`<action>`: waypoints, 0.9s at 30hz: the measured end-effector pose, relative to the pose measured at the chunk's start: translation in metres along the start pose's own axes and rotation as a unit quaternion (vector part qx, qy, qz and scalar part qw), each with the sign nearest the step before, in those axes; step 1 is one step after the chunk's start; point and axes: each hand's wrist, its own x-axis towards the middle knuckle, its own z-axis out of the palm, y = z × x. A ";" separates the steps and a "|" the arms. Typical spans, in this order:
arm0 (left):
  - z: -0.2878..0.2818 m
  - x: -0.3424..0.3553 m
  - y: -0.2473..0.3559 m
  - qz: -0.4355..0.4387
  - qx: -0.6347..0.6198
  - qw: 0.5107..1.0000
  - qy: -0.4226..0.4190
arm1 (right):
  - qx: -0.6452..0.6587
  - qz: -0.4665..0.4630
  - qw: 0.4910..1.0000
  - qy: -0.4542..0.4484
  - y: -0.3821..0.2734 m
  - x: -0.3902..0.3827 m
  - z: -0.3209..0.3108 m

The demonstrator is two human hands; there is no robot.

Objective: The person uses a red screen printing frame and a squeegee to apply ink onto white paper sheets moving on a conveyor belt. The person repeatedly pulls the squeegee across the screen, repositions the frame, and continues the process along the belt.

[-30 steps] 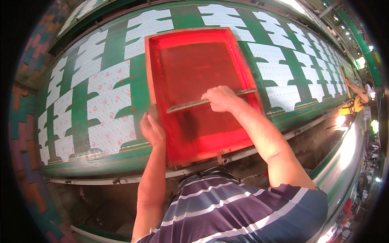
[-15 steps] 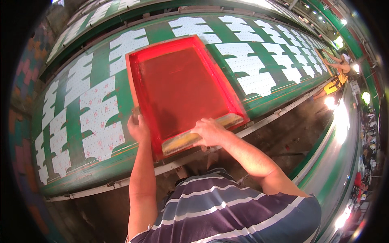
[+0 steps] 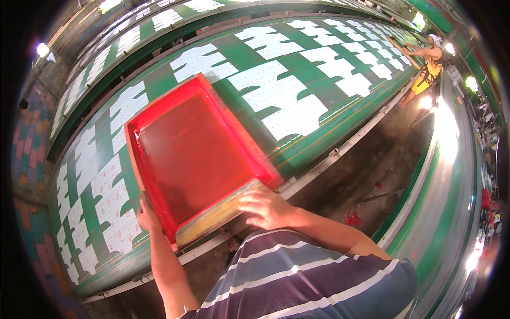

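Note:
A screen-printing frame with bright red inner walls and a dark red mesh lies tilted over the long green table. My left hand grips the frame's left side close to its near corner; part of its fingers is hidden by the frame. At the near end runs a worn yellowish bar. My right hand is at the right part of this bar, its fingers apart and slightly bent. Whether its fingertips touch the bar, I cannot tell.
White dotted fabric panels lie in rows on the green table. Left of the frame, panels carry red floral prints. A metal rail edges the table. A co-worker holds another frame at the far right.
The frame and both my hands now appear lower and further left, as the view has turned too. My right hand's fingers have loosened from the near bar.

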 end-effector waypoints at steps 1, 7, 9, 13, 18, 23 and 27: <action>0.001 0.001 -0.001 0.008 -0.015 1.000 0.000 | 0.010 0.049 0.998 0.031 0.010 -0.009 -0.015; -0.002 0.003 -0.006 -0.001 0.047 0.999 0.012 | -0.001 0.169 0.977 0.127 0.073 -0.027 -0.054; -0.002 0.003 -0.006 -0.009 0.045 0.999 0.008 | -0.014 0.212 0.968 0.130 0.087 -0.029 -0.047; 0.001 0.001 -0.002 -0.012 0.055 0.998 0.027 | 0.013 0.311 0.944 0.110 0.111 -0.017 -0.025; -0.004 -0.004 -0.002 -0.026 -0.037 0.999 -0.007 | 0.016 0.357 0.932 0.065 0.121 0.014 -0.010; -0.003 -0.002 -0.012 -0.055 -0.052 0.997 -0.015 | -0.018 0.393 0.918 0.047 0.126 0.037 -0.004; -0.002 -0.010 -0.008 -0.018 -0.076 0.997 -0.004 | -0.062 0.403 0.912 0.035 0.129 0.044 0.005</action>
